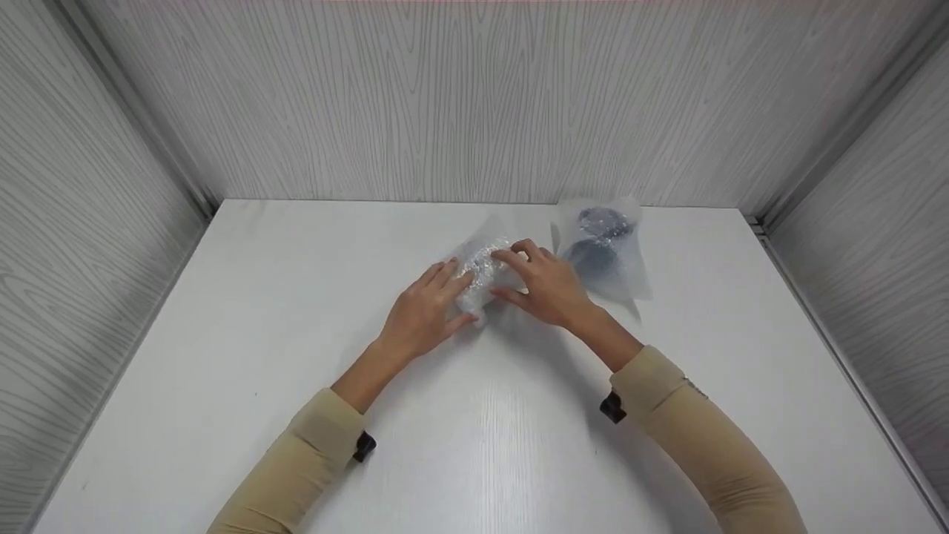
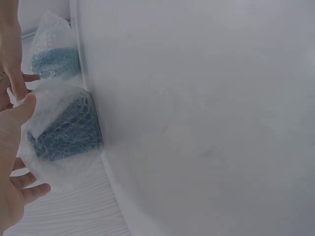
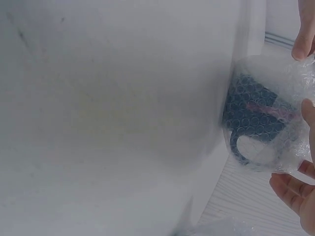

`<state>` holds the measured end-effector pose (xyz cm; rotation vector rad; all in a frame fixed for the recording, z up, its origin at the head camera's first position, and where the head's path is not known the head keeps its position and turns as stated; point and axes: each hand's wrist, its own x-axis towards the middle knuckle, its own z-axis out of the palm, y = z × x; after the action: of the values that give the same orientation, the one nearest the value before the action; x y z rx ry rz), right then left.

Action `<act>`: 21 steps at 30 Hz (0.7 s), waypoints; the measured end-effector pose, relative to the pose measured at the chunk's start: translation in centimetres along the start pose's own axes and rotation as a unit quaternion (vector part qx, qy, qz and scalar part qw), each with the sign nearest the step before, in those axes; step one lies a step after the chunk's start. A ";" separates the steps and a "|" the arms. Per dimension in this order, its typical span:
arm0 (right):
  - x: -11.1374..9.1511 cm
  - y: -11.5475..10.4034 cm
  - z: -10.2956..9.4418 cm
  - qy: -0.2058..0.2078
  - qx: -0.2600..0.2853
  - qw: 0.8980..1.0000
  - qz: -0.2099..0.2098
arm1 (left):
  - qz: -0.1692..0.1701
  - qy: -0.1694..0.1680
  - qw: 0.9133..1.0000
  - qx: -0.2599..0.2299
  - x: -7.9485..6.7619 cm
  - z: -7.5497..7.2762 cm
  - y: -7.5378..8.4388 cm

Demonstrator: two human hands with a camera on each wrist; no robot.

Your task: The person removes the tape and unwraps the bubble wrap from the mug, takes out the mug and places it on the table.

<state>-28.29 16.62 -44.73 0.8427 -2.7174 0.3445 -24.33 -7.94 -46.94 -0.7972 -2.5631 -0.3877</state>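
A dark blue mug (image 3: 244,110) with a looped handle shows through a clear bubble-wrap bag (image 1: 478,271) near the middle of the table. My left hand (image 1: 419,319) holds the wrapped mug from the left, its fingers over the top and its thumb on the near side. On the right end of the same bag, my right hand (image 1: 552,289) grips the plastic between bent fingers and thumb. In the left wrist view the bubble-wrapped mug (image 2: 74,130) stands between thumb and fingers. A pinkish streak shows on the mug in the right wrist view.
Just right of my right hand lies a second bubble-wrap bag (image 1: 630,278) with two dark, roundish things inside. The white table (image 1: 311,282) is bounded by grey wood-grain panels (image 1: 445,104) at the back and both sides.
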 end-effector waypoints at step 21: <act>-2.1 -0.5 -0.8 0.017 -0.017 0.999 -0.033 | 0.029 0.005 0.999 0.015 -1.3 -0.3 1.0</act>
<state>-26.17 17.53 -44.61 0.9063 -2.6496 0.2962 -22.72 -7.87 -47.14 -0.8546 -2.5242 -0.3331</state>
